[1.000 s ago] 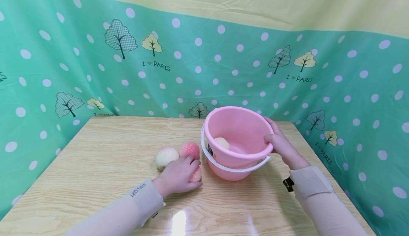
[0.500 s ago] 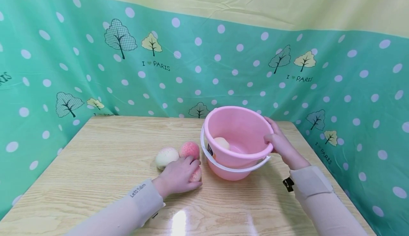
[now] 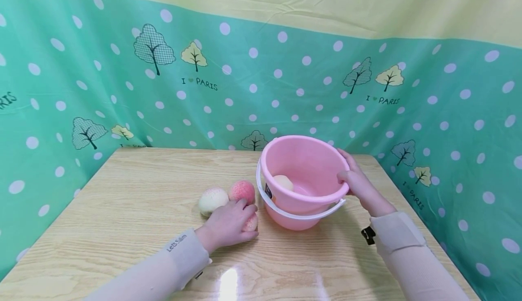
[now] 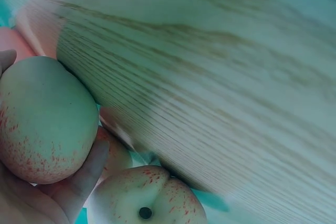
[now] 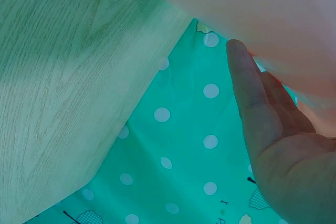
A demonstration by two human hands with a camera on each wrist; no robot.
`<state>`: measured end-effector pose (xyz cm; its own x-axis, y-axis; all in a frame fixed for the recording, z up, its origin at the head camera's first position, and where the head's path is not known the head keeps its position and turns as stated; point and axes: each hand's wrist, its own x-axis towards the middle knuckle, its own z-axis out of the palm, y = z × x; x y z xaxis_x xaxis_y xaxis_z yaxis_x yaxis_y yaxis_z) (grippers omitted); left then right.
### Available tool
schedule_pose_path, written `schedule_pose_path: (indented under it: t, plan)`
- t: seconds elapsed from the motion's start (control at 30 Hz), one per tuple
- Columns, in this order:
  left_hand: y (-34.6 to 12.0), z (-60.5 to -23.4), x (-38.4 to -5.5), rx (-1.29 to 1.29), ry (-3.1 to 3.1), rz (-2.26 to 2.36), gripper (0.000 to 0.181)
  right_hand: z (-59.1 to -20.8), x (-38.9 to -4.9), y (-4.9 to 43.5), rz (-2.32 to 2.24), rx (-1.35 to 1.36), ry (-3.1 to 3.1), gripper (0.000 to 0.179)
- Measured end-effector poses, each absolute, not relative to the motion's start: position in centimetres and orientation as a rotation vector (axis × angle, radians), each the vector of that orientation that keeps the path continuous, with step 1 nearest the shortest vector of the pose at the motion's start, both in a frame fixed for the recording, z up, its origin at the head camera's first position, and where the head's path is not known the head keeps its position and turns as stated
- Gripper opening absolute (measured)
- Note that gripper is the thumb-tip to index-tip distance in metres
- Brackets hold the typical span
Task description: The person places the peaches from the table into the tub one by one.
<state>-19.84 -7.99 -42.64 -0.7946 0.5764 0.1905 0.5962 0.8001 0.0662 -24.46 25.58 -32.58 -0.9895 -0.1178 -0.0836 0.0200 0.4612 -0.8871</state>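
My left hand [image 3: 230,223] is curled over a speckled peach [image 3: 250,223] on the table. In the left wrist view the fingers and thumb wrap round this peach [image 4: 47,121]. Just behind the hand lie a pale peach [image 3: 213,201] and a deeper pink one [image 3: 242,191], side by side. A pink bucket [image 3: 303,208] stands to the right of them, its mouth tilted towards me. My right hand [image 3: 358,183] grips the right side of its rim, thumb at the inside and fingers outside. Inside, against the left wall, rests a pale peach [image 3: 283,182].
The bucket's white handle [image 3: 285,213] hangs down across its front. Under everything is a wood-grain table [image 3: 134,210]. A green and yellow dotted cloth [image 3: 261,83] rises along the back and both sides of the table.
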Motion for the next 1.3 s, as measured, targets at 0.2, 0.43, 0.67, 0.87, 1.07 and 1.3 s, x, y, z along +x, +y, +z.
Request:
schedule_pose_path:
  t: [0.2,0.43,0.67,0.87,1.07,1.3]
  plan:
    - [-8.0,-42.2,-19.9,-0.924,-2.876,-0.23,0.061,-32.5,-24.3,25.5,-1.549,-0.09,2.581,0.085]
    - [-8.2,-42.0,-19.9,-0.936,-2.866,-0.231,0.06,-32.5,-24.3,25.6,-1.547,-0.083,2.582,0.085]
    - [-8.2,-41.5,-19.8,-0.925,-2.888,-0.246,0.059,-32.6,-24.3,25.7,-1.541,-0.085,2.589,0.084]
    - [-8.2,-40.8,-19.8,-0.932,-2.881,-0.246,0.057,-32.7,-24.3,25.7,-1.54,-0.086,2.592,0.086]
    - [-8.2,-40.4,-19.7,-0.954,-2.841,-0.223,0.055,-32.7,-24.3,25.6,-1.543,-0.083,2.581,0.087]
    - [-8.3,-39.8,-19.7,-0.965,-2.789,-0.177,0.053,-32.7,-24.3,25.6,-1.545,-0.085,2.586,0.087]
